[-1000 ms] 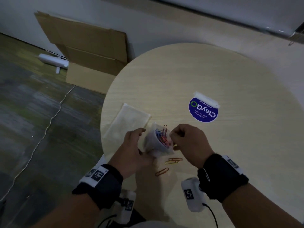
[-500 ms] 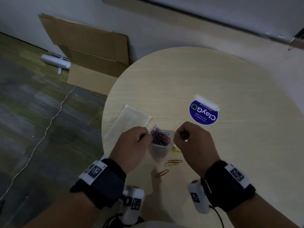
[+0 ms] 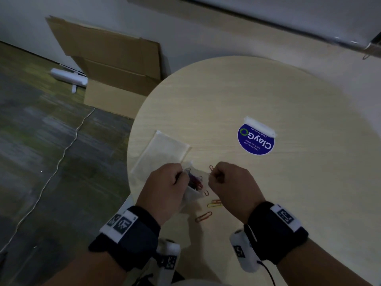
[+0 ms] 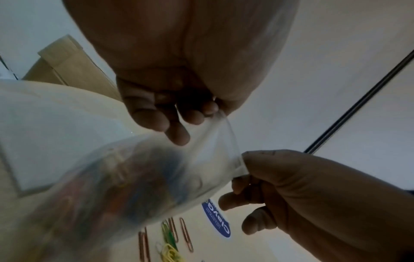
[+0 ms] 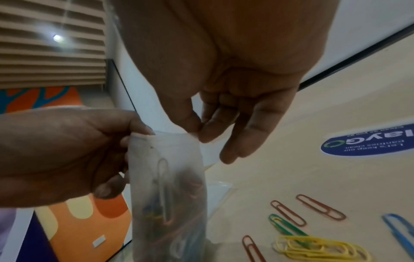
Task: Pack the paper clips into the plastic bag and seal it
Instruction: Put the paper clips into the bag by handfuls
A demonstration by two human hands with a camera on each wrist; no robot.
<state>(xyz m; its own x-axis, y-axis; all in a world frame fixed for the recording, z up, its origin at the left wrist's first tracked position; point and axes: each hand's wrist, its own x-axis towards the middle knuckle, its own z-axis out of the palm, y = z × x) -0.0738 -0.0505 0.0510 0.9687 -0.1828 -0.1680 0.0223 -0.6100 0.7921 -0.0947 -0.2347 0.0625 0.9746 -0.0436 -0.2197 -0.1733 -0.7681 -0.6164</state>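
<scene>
Two hands hold the clear plastic bag [image 5: 168, 195] upright above the round table's [image 3: 268, 193] near edge, left hand [image 3: 165, 190] pinching one top corner, right hand [image 3: 233, 186] the other. Frosty and slim, it bulges with mixed-colour paper clips; loose paper clips [image 5: 313, 230] lie on the tabletop just beside it.

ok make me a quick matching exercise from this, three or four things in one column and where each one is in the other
Things:
1. plastic bag
2. yellow clips
3. blue sticker
4. cardboard

Places:
A. leaning on the wall, on the floor
B. held up between the left hand and right hand
C. stuck flat on the table, beyond the hands
D. lying loose on the table near the bag

Pairs: 1-B, 2-D, 3-C, 4-A
</scene>
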